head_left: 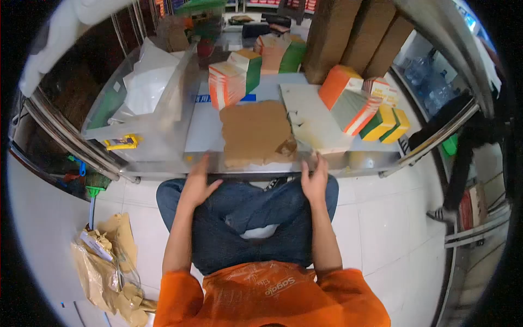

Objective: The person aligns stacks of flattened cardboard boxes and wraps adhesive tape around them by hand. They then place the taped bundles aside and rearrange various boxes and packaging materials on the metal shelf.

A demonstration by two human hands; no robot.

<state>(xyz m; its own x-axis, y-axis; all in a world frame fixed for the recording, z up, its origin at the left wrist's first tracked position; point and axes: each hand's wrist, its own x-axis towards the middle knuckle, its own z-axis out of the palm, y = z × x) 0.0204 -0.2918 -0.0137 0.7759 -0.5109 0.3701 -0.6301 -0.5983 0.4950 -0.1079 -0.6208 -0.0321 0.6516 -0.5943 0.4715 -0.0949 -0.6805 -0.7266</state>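
Observation:
A torn-edged piece of brown cardboard [255, 132] lies flat at the front of a low metal shelf [210, 131]. My left hand [199, 184] hovers over my left knee by the shelf's front edge, left of the cardboard. Its fingers are apart and it holds nothing. On the other side, my right hand [315, 180] is just off the cardboard's right corner, thumb and fingers spread, also holding nothing. A pale flat board [313, 117] rests right of the cardboard. Behind the cardboard stands a stack of orange, white and green cartons [231, 82].
At the left is a translucent plastic bin [185, 120] with white sheets inside. More small cartons [348, 103] lie on the right, before tall brown boxes [338, 38]. Crumpled brown wrapping [101, 267] is on the floor. A person's leg [457, 163] shows at the right.

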